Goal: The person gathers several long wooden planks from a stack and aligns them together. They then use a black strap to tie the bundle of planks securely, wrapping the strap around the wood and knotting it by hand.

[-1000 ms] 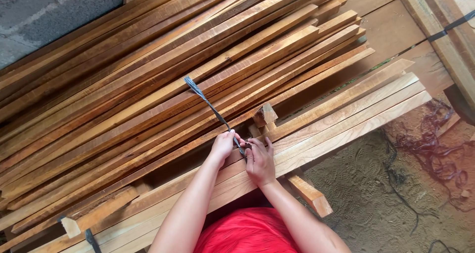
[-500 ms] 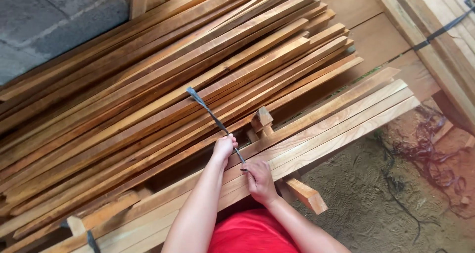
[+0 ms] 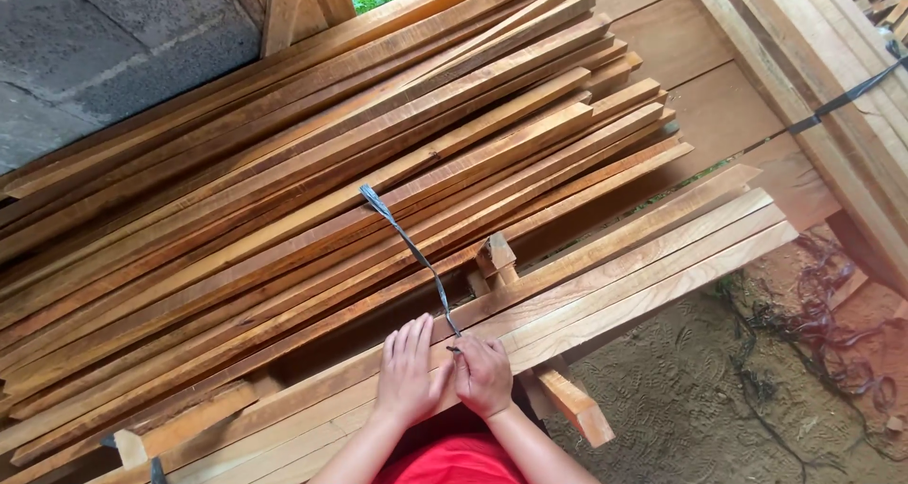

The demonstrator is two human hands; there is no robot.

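The left hand [image 3: 409, 370] is laid flat, fingers spread wide, on the light planks [image 3: 605, 290], holding nothing. Just beside it at three o'clock, the right hand [image 3: 482, 375] is closed around the near end of a dark strap [image 3: 409, 247], which runs from that fist toward eleven o'clock across the stacked battens [image 3: 284, 200].

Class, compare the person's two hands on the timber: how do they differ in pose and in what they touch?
The left hand lies flat with fingers spread on the pale planks; the right hand is curled into a fist. The right hand pinches the end of the dark strap, while the left hand only lies beside it. Both rest on the same near bundle, side by side.
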